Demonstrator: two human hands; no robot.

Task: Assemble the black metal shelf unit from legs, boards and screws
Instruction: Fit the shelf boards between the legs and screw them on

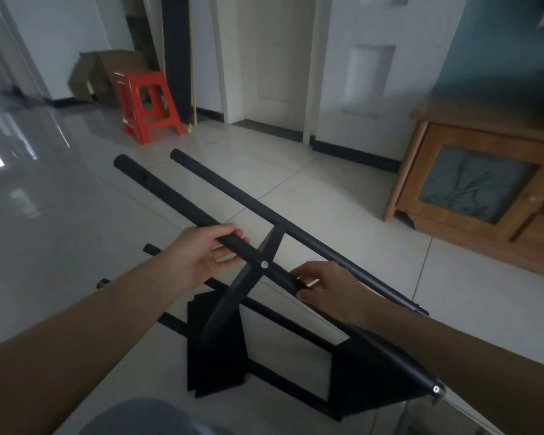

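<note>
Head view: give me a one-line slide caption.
Both hands, left hand and right hand, grip one black leg of the part-built shelf unit beside a fastened screw.

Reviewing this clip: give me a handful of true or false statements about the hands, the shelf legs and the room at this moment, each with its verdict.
1. Both hands hold the same black leg tube. True: the left hand and right hand grip the near leg on either side of a silver screw.
2. The red stool lies tipped on its side. False: it stands upright on the tiled floor.
3. A second leg runs alongside the held one, farther from the camera. True.
4. The wooden cabinet is on the left of the room. False: it is on the right.
5. A screwdriver is in the right hand. False: none shows.
</note>
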